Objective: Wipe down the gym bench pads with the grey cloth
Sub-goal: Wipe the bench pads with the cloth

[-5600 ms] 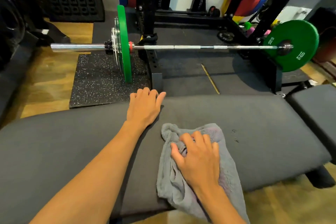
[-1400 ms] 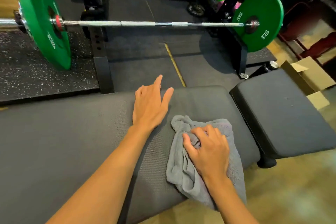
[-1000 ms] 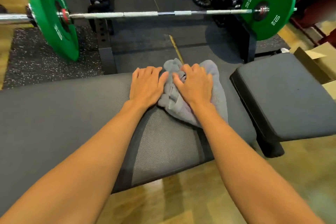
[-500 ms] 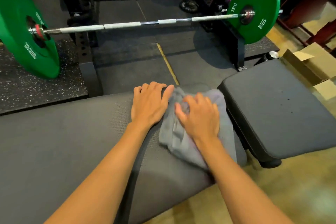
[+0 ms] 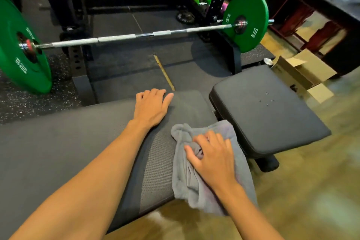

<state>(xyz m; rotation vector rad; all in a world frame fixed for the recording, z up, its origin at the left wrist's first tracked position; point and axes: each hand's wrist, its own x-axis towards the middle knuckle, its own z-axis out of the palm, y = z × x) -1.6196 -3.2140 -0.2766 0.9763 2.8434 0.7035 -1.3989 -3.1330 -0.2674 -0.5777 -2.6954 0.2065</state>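
The long dark back pad of the bench runs across the lower left. The smaller seat pad lies to its right, with a few small specks on top. My right hand presses the bunched grey cloth onto the near right end of the back pad; part of the cloth hangs over the near edge. My left hand lies flat, fingers together, on the pad's far edge, holding nothing.
A barbell with green 10 kg plates rests low in a black rack just beyond the bench. An opened cardboard box sits on the wooden floor at the right. Dark furniture stands further right.
My right hand has dragged the cloth from the pad's far edge back to its near edge, away from my left hand. My left hand stays on the far edge.
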